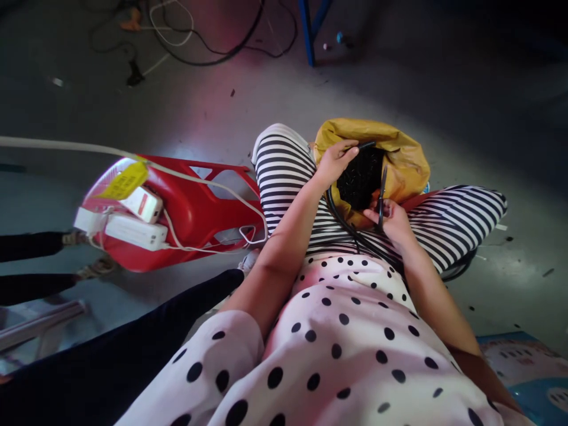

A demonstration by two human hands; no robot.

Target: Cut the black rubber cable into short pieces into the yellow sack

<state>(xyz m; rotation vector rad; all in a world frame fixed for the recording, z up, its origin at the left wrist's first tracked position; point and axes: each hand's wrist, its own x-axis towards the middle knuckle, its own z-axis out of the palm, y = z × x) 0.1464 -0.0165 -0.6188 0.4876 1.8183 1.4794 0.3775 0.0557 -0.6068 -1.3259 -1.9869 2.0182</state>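
Note:
Between my knees stands a yellow sack point(406, 157) with its mouth wide, and a heap of small black pieces point(359, 180) lies inside. My left hand point(335, 163) is at the sack's left rim, fingers closed on the end of a black corrugated tube point(367, 145). The tube point(339, 219) runs down past the sack and over my lap. In my right hand point(393, 222), at the sack's near right edge, is a pair of scissors point(380, 204), blades pointing away from me over the opening. The blades look nearly together.
To the left, a red plastic stool point(186, 192) holds white power adapters point(135, 231), a yellow tag point(126, 180) and white cables. Other people's legs point(35, 245) are beyond it. Cables point(213, 59) and a blue metal leg point(307, 35) are on the floor ahead.

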